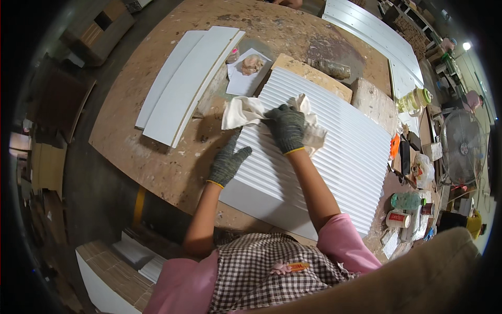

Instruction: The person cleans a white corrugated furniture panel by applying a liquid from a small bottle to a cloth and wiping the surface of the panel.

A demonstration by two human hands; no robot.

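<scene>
A white panel with a ribbed face (pixel 345 141) lies on the workbench in front of me. My right hand (pixel 286 128), in a dark grey knit glove with a yellow cuff, presses a white cloth (pixel 244 112) onto the ribs near the panel's far left part. The cloth spreads out on both sides of the glove. My left hand (pixel 228 162), gloved the same way, rests at the panel's left edge with its fingers stretched and the thumb apart. Below the ribbed panel a smooth white board (pixel 261 201) shows along the near side.
White boards (pixel 191 86) lie stacked at the left of the stained workbench (pixel 123 112). Behind the panel are a paper sheet with a brownish lump (pixel 252 65) and a dusty bottle (pixel 329 68). Along the right stand a cup (pixel 398 219), a green bottle (pixel 407 200) and a fan (pixel 463 148).
</scene>
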